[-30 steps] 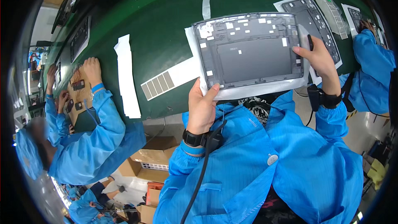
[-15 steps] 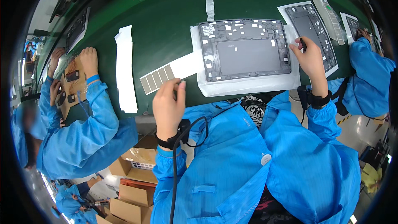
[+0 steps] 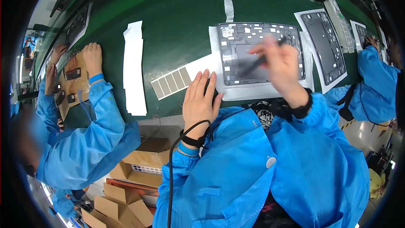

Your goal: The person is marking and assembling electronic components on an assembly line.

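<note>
I see the right hand (image 3: pixel 280 69), gripping a dark pen-like tool (image 3: pixel 255 66), has swung over the grey panel (image 3: pixel 237 50) right of upper centre, left hand (image 3: pixel 199 99) straight-fingered beside it, suggesting work there.

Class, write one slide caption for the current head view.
Blurred right hand holding a slim black tool over a rectangular dark grey panel, left hand at a white paper strip.

Electronics assembly workshop — long green workbench (image 3: pixel 181 25), dark device casings (image 3: pixel 322 47) on white sheets (image 3: pixel 242 94), blue-smocked co-workers (image 3: pixel 86 145) alongside
</note>
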{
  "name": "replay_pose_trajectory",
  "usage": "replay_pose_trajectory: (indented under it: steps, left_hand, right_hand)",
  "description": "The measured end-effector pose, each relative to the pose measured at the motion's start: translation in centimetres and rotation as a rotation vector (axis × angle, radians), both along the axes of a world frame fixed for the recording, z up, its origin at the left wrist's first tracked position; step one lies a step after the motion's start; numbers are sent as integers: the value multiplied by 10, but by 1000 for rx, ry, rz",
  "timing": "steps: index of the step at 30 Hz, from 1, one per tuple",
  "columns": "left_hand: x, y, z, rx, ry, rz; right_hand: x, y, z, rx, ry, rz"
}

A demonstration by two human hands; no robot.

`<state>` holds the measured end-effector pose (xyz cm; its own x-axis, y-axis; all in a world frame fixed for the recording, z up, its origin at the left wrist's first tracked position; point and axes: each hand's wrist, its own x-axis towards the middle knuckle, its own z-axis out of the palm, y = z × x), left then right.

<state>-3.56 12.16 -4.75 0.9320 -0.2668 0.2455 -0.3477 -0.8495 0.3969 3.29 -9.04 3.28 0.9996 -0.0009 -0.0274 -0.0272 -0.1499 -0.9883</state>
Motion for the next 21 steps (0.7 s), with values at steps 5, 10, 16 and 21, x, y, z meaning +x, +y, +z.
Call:
replay_pose_trajectory:
  steps: [5, 10, 16, 21]
  left_hand:
    - [0, 3, -9, 45, -22, 15]
    - [0, 5, -8, 51, 20, 8]
    - [1, 10, -10, 45, -24, -8]
    - [2, 9, -8, 8, 1, -8]
  right_hand:
    - [25, 76, -29, 264, 178, 292]
    - [36, 93, -63, 12, 59, 232]
    - [33, 98, -60, -95, -79, 292]
    - [33, 96, -67, 99, 44, 238]
